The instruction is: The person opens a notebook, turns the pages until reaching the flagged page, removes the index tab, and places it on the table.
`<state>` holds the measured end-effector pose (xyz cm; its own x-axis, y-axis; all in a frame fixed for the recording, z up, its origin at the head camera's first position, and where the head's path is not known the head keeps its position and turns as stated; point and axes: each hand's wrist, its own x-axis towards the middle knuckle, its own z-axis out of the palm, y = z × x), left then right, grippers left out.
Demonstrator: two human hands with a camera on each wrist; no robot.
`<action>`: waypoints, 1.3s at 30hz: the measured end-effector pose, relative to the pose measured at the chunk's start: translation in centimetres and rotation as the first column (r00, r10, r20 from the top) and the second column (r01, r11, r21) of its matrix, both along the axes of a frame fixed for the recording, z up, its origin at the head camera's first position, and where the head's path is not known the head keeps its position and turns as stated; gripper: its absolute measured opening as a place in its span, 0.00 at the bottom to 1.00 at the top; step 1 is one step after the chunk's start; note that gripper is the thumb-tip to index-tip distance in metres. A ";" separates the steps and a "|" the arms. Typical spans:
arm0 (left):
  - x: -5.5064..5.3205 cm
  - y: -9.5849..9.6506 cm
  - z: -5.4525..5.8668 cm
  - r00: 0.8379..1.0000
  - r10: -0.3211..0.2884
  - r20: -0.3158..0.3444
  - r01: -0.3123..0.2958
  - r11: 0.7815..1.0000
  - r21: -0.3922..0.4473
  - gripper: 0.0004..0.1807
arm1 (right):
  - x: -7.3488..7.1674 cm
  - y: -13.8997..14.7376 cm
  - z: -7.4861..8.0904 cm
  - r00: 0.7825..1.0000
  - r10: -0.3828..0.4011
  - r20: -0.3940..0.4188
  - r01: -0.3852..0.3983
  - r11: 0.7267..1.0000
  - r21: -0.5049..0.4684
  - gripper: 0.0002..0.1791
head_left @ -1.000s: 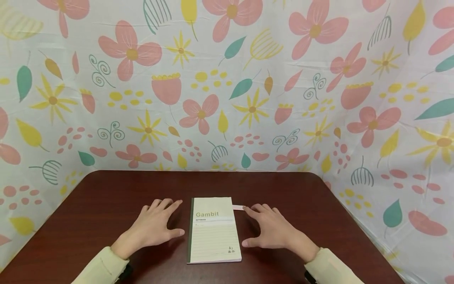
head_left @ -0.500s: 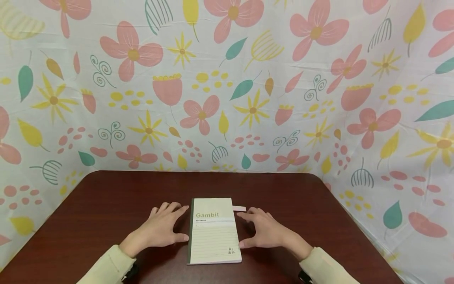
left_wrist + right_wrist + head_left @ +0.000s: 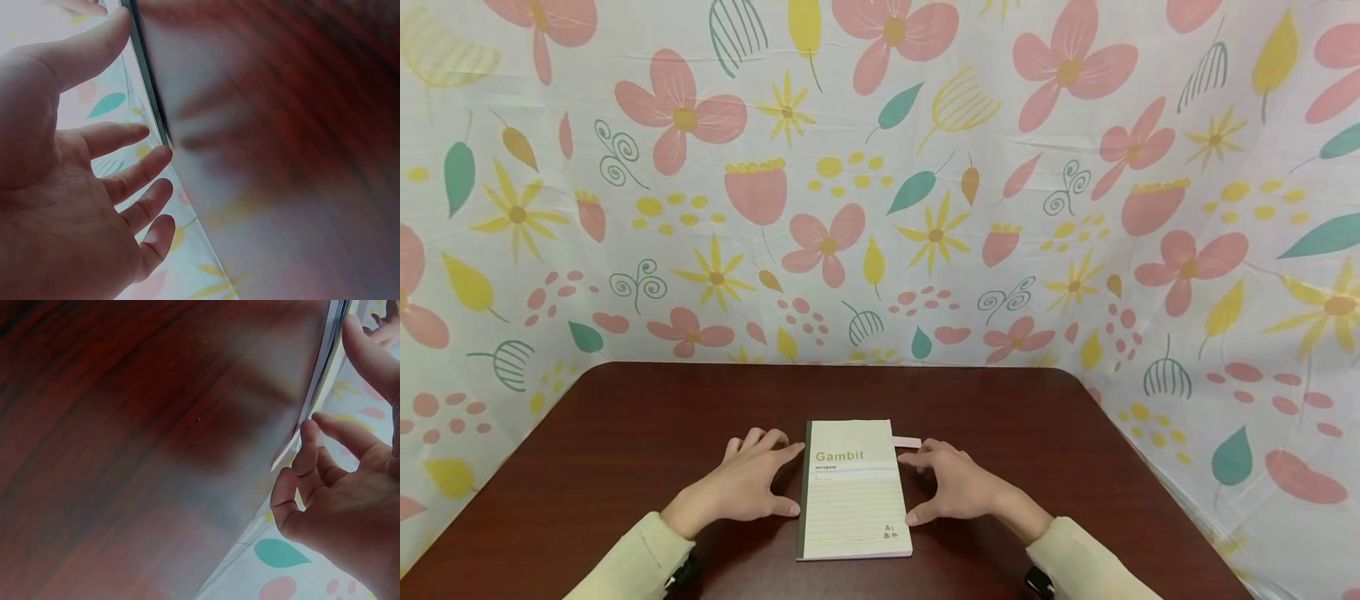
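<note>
A "Gambit" notebook [image 3: 853, 500] with a cream cover and dark spine lies flat on the table. From its right side a narrow pale strip [image 3: 907, 442] sticks out. My left hand [image 3: 737, 485] is spread beside the spine, index fingertip and thumb tip right at that edge. Opposite it, my right hand [image 3: 958, 485] has its thumb and index fingertip at the page edge. In the left wrist view the left hand's fingers [image 3: 134, 181] are nearly straight along the dark spine [image 3: 148, 81]. The right wrist view shows the other fingers [image 3: 284, 497] loosely bent below the page edge [image 3: 320, 369].
The dark red-brown table [image 3: 662, 417] has a glossy top that reflects the hands. Behind and beside it hangs a white cloth [image 3: 880, 208] printed with flowers and leaves. Dark bands [image 3: 682, 575] show under the pale sleeves [image 3: 636, 558].
Both hands have moved inward to the notebook's two long edges. My right index finger has drawn back from the pale strip. The notebook stays in place.
</note>
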<state>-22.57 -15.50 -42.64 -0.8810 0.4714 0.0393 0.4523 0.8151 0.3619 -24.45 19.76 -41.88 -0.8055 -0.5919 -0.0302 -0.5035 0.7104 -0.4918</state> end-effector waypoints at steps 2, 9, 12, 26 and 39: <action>0.0 0.0 0.0 1.000 -0.001 0.007 0.001 1.000 0.000 0.47 | 0.0 0.0 0.0 1.000 0.001 0.014 -0.001 1.000 -0.007 0.48; -0.2 0.2 0.2 1.000 0.005 0.018 -0.005 1.000 -0.005 0.48 | -0.2 -0.2 0.2 0.999 0.007 0.041 -0.006 1.000 -0.025 0.49; -0.2 0.4 0.3 1.000 0.001 0.029 -0.001 1.000 -0.003 0.47 | -0.3 -0.2 0.1 0.999 0.013 0.049 -0.011 0.999 -0.031 0.48; -0.1 0.5 0.4 0.998 -0.001 0.059 0.002 1.000 -0.006 0.45 | -0.3 -0.5 -0.1 0.998 0.008 0.062 -0.006 0.999 -0.037 0.44; -0.2 0.7 0.6 0.998 0.002 0.056 0.000 1.000 -0.026 0.45 | -0.7 -0.3 0.0 0.996 0.018 0.082 -0.011 0.997 -0.082 0.44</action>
<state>-22.76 -14.81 -42.04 -0.8821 0.4706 -0.0226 0.4308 0.8252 0.3653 -25.10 19.41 -41.91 -0.7933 -0.6069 -0.0478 -0.4687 0.6590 -0.5882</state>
